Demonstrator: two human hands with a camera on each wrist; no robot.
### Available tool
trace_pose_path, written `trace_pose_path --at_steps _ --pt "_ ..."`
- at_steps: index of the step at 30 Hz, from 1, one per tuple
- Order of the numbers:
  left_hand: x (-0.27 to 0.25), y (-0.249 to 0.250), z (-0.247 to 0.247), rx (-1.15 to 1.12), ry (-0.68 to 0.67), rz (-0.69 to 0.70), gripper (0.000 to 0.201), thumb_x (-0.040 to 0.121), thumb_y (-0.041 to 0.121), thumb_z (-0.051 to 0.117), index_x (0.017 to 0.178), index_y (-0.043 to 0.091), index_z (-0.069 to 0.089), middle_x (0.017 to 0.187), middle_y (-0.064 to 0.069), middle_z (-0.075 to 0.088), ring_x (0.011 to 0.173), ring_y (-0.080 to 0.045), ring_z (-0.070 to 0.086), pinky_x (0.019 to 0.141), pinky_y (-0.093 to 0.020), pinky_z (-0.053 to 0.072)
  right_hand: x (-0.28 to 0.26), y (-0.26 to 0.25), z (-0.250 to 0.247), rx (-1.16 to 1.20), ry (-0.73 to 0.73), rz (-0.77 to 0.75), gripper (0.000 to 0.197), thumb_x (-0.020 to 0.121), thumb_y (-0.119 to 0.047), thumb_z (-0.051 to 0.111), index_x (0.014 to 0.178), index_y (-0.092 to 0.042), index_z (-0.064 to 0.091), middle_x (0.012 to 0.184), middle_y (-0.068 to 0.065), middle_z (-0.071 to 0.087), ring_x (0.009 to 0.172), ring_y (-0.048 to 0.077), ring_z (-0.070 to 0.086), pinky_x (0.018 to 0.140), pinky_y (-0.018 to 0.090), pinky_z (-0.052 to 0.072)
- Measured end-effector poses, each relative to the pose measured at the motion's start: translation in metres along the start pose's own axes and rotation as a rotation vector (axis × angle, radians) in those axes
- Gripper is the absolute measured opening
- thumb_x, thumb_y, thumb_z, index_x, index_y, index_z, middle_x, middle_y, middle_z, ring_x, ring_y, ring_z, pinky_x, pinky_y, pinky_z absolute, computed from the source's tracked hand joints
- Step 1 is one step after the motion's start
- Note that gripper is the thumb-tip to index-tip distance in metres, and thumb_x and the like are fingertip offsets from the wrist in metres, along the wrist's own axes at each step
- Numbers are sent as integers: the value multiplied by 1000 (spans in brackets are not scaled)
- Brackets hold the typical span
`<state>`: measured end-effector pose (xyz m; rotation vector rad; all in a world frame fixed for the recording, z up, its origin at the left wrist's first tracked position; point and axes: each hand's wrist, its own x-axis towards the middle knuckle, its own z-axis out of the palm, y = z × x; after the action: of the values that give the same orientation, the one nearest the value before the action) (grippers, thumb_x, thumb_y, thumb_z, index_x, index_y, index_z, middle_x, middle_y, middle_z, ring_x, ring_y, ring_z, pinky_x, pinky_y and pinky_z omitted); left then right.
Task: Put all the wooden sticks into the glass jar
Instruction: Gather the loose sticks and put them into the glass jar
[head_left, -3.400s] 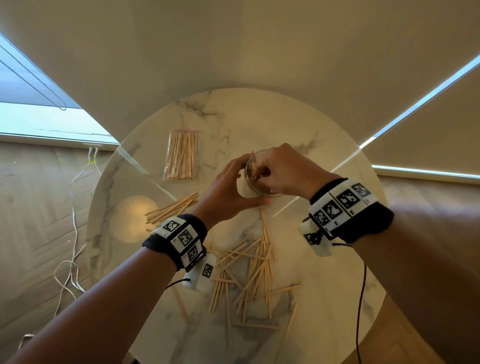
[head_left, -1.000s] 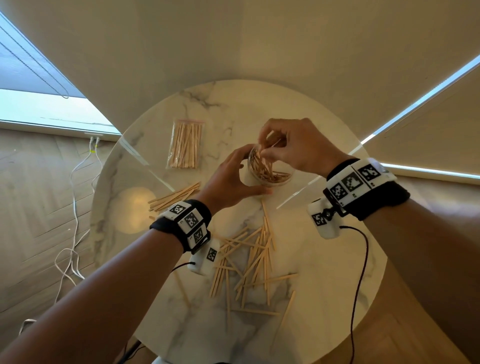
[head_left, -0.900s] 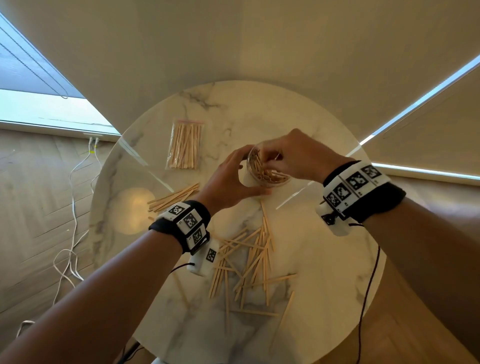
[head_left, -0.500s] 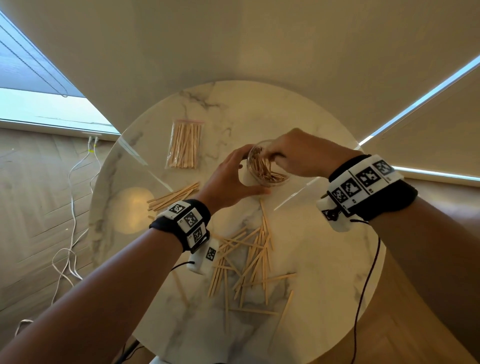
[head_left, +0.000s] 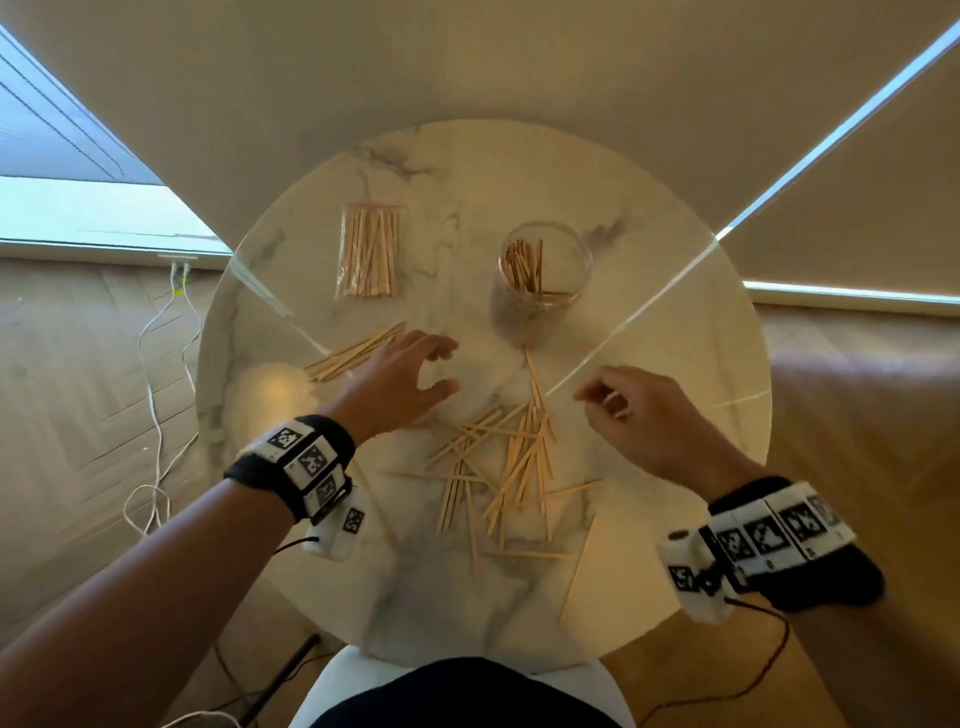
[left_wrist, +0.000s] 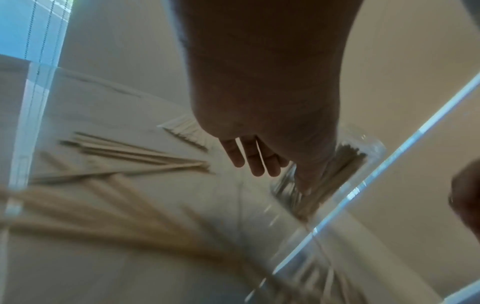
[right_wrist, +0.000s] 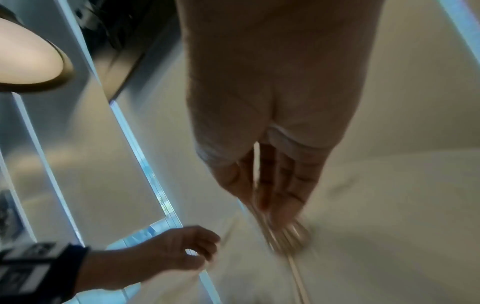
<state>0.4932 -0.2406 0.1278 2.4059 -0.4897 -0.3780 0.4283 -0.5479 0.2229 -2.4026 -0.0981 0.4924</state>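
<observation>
The glass jar (head_left: 544, 270) stands upright at the back of the round marble table (head_left: 675, 364), with several wooden sticks inside and no hand on it. A loose pile of sticks (head_left: 498, 467) lies in the middle, in front of the jar. My left hand (head_left: 447, 365) hovers left of the pile with relaxed fingers (left_wrist: 255, 160) and holds nothing. My right hand (head_left: 597, 402) hangs right of the pile, fingers (right_wrist: 280, 195) loosely curled and empty. The jar (left_wrist: 348, 162) shows just beyond the left hand's fingers.
A clear bag of sticks (head_left: 370, 252) lies at the back left. A small bundle of sticks (head_left: 353, 353) lies by the left hand. A single stick (head_left: 576, 561) is near the front right edge. White cables (head_left: 156, 415) trail on the wooden floor at the left.
Both hands have left the jar and drawn back toward me. The left hand let go of the jar's side and the right hand came away from its mouth.
</observation>
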Motion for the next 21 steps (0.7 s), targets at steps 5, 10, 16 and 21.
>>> trace_pose_path --at_steps 5,10,16,21 --pt "-75 -17 34 286 -86 101 61 75 45 76 128 16 64 123 -10 62 108 -36 64 88 -49 58 -97 59 96 -45 -281 482 12 88 -19 68 84 -19 56 84 3 63 82 25 63 75 39 52" --pt "-81 0 59 360 -80 27 48 80 38 62 124 19 65 119 -11 60 103 -36 61 83 -49 58 -106 46 161 -63 -113 484 21 92 -21 66 107 -10 57 98 9 57 98 36 60 73 35 39" --pt "-61 31 85 144 -158 -11 36 94 24 66 129 16 61 129 -11 54 115 -34 52 87 -50 55 -46 1 174 41 232 318 15 95 -14 63 104 -7 72 100 17 72 94 36 66 79 36 49" --pt "-42 8 50 147 -68 -11 33 91 32 63 122 20 64 125 -6 61 112 -32 61 90 -47 55 -21 0 144 173 383 360 12 90 -18 66 96 -10 73 93 6 72 86 24 68 77 30 53"
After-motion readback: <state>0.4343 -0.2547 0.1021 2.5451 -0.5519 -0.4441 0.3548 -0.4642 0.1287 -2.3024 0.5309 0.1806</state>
